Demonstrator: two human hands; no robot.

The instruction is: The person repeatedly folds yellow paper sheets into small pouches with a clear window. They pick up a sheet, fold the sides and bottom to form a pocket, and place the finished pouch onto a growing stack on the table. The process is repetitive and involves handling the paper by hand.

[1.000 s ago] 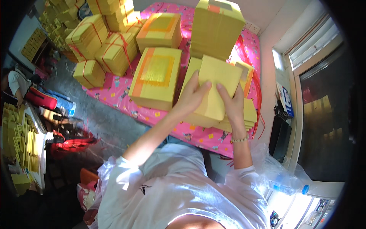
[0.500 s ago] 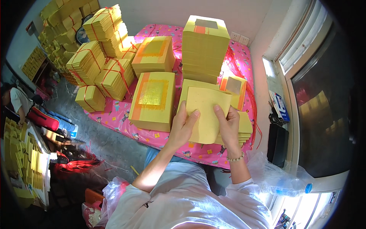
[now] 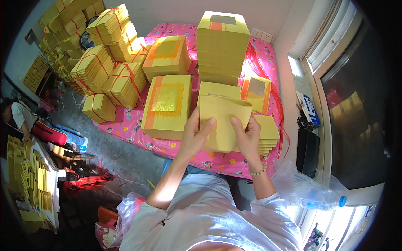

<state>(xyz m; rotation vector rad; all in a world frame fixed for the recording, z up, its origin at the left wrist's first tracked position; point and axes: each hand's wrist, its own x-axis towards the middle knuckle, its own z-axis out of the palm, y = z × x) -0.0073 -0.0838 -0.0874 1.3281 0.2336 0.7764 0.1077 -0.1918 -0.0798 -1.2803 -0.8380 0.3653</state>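
Observation:
Both hands hold up yellow paper, one sheet or a few together; I cannot tell how many. Its upper edge bends over in a loose curl, open at the right. My left hand grips the left side, thumb flat on the near face and fingers behind. On the right side, my right hand, wearing a bead bracelet, pinches it the same way. Just behind the held paper lies a yellow paper stack, partly hidden by it. Beside my right hand sits a fanned, stepped pile of yellow paper.
A pink patterned cover lies under paper blocks, a tall stack and bundles tied with red string. Red strands hang at the right, near a window. Another person is at a table on the left.
The paper's upper edge has curled over more, showing a rounded fold at the right. Both hands keep their grip, and the whole view has shifted slightly.

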